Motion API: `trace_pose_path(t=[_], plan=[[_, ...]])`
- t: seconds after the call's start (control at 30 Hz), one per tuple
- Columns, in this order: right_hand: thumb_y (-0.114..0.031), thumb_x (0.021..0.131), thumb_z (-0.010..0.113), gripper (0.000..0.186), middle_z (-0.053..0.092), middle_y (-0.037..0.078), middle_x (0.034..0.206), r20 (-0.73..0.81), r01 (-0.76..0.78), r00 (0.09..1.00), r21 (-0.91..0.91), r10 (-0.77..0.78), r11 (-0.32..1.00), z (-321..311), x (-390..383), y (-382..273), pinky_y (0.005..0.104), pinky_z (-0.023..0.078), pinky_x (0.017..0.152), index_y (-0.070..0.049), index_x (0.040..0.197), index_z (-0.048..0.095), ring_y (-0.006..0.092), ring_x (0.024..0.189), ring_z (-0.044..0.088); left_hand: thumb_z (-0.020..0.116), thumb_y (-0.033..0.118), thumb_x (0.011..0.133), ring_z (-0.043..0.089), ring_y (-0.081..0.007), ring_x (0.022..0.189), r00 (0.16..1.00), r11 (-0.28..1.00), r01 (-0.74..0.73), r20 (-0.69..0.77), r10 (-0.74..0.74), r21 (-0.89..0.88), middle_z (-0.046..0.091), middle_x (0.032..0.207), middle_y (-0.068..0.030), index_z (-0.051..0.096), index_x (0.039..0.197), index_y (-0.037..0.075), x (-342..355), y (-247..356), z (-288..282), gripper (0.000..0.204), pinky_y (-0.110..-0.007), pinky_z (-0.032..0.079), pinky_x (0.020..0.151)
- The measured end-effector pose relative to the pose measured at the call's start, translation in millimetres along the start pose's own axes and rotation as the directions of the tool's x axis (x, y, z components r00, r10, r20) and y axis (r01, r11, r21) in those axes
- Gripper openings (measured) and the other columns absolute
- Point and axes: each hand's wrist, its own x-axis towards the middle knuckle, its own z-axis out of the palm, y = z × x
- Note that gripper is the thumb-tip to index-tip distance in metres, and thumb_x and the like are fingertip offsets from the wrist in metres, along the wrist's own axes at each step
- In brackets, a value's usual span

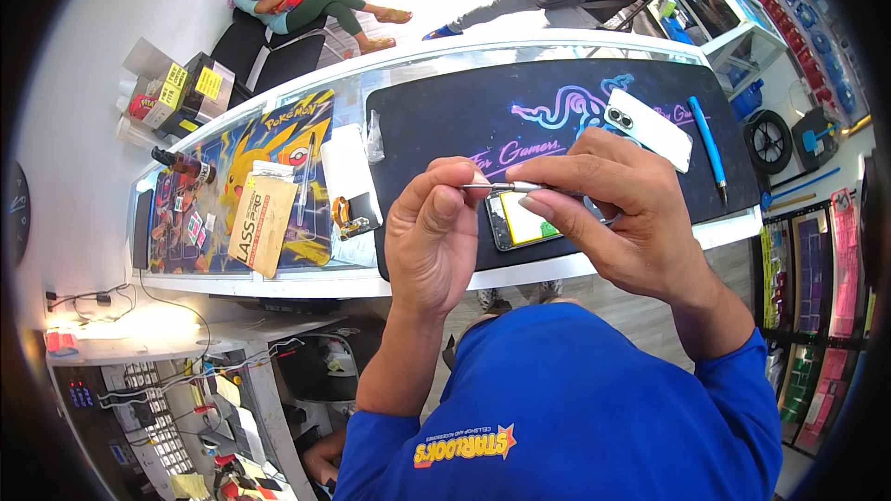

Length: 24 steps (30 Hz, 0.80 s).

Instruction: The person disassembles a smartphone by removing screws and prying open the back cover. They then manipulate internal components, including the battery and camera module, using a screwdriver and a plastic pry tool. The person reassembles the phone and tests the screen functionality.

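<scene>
Over the black mat (427,111), both hands hold a thin screwdriver (501,187) level. My right hand (631,213) pinches its handle end between thumb and fingers. At the thin metal tip, my left hand (429,241) has thumb and forefinger closed; whether a tiny piece sits there is too small to tell. Below the hands lies an opened phone (520,239), its inside facing up and partly covered by my right hand. A white phone (648,130), camera side up, rests just beyond my right hand. To its right is a blue pen-shaped tool (707,148).
Left of the mat lie a white phone part with an orange ribbon cable (347,172), a small clear bag (374,136) and a tan packet (263,224). A dark bottle (183,165) stands further left. Two seated people are beyond the glass counter (520,54).
</scene>
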Motion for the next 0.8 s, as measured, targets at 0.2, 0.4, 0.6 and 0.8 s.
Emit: trace_pose_path(t=[0.2, 0.4, 0.6, 0.8], plan=[[-0.007, 0.097, 0.086, 0.03, 0.065, 0.006, 0.082, -0.019, 0.0, 1.0, -0.115, -0.002, 0.993, 0, -4, -11, 0.0325, 0.041, 0.06, -0.009, 0.127, 0.085, 0.0143, 0.071, 0.057, 0.08, 0.015, 0.106, 0.065, -0.0187, 0.113, 0.99, 0.887, -0.139, 0.041, 0.135, 0.44, 0.075, 0.12, -0.0094, 0.082, 0.123, -0.002, 1, 16, 6, 0.024, -0.033, 0.051, 0.104], [-0.01, 0.094, 0.088, 0.028, 0.064, 0.007, 0.085, 0.0, 0.089, 0.996, -0.338, -0.095, 0.937, -23, -8, -7, 0.0357, 0.045, 0.061, -0.011, 0.123, 0.085, 0.02, 0.071, 0.06, 0.082, 0.01, 0.101, 0.061, -0.0224, 0.107, 0.95, 0.295, -0.282, 0.223, 0.217, 0.913, 0.08, 0.108, -0.0047, 0.087, 0.114, 0.007, 12, 14, 18, 0.014, -0.037, 0.049, 0.098], [-0.017, 0.091, 0.09, 0.023, 0.065, 0.005, 0.089, 0.172, 0.286, 0.958, -0.563, -0.229, 0.776, -76, -12, 20, 0.0397, 0.052, 0.065, -0.011, 0.113, 0.084, 0.0235, 0.079, 0.065, 0.082, 0.009, 0.098, 0.062, -0.0245, 0.104, 0.917, -0.074, -0.395, 0.398, 0.021, 0.916, 0.08, 0.104, -0.0028, 0.087, 0.11, 0.012, 25, -13, 43, 0.013, -0.04, 0.045, 0.097], [-0.017, 0.094, 0.078, 0.011, 0.069, 0.009, 0.094, 0.379, 0.332, 0.917, -0.55, -0.126, 0.766, -129, -16, 57, 0.042, 0.061, 0.069, -0.009, 0.101, 0.078, 0.028, 0.09, 0.074, 0.081, 0.011, 0.097, 0.063, -0.0274, 0.105, 0.921, -0.242, -0.388, 0.384, -0.066, 0.89, 0.075, 0.102, -0.0016, 0.082, 0.111, 0.014, 32, -68, 71, 0.014, -0.045, 0.044, 0.097]])
